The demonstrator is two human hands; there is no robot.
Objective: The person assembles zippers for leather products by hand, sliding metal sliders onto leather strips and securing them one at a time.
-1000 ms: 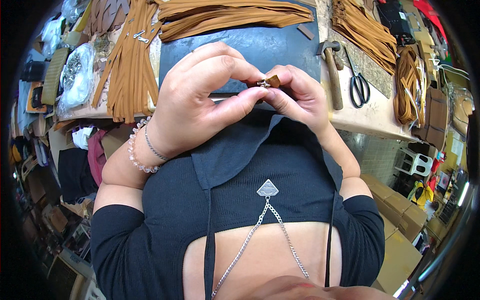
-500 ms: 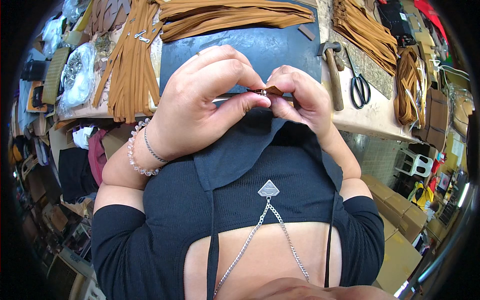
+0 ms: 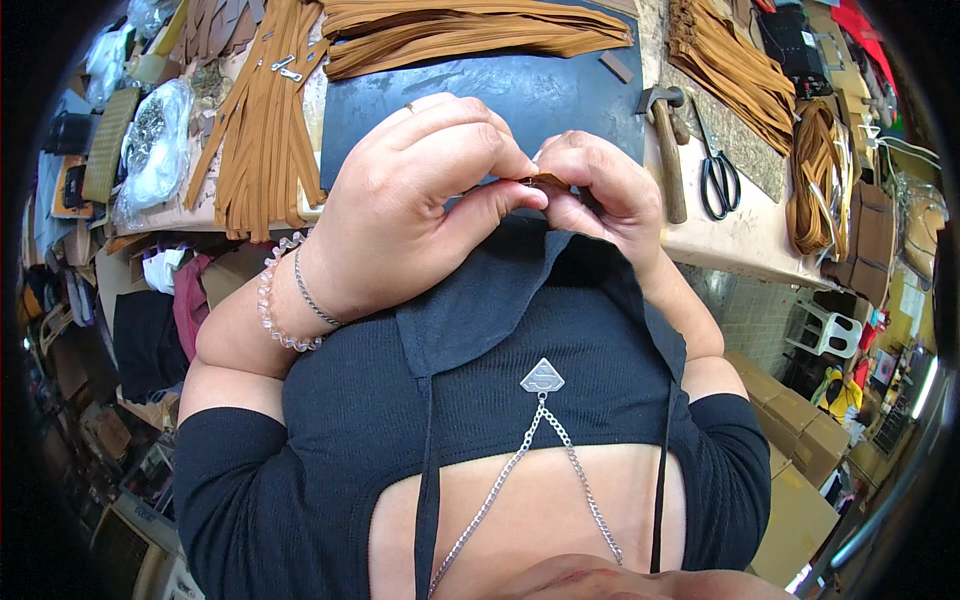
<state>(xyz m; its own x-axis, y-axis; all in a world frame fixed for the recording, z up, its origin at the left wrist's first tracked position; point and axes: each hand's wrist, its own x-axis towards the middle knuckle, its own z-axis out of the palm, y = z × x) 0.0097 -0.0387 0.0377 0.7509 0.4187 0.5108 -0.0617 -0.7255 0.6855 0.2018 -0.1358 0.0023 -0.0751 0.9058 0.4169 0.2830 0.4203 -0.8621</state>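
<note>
Close above the black apron (image 3: 490,310), my two hands meet at the fingertips. My left hand (image 3: 400,195) pinches a small shiny metal piece that looks like a zipper slider (image 3: 531,182), mostly covered by thumb and forefinger. Between the bent thumb and fingers of my right hand (image 3: 607,190) is the end of a brown zipper tape (image 3: 548,179). The slider and the tape end touch or nearly touch; the fingers hide exactly how they sit. More zipper sliders (image 3: 287,68) lie on the brown zipper strips (image 3: 262,150) at the left.
Beyond my hands lies a dark cutting mat (image 3: 440,95) with a zipper bundle (image 3: 470,35) across it. A hammer (image 3: 667,150) and black-handled scissors (image 3: 719,183) rest to the right. Further right are more zipper bundles (image 3: 822,180). A clear plastic bag (image 3: 158,150) is at the left.
The left fingertips have closed further over the metal piece and moved slightly toward the right hand, so less of it shows. The right hand has stayed nearly in place.
</note>
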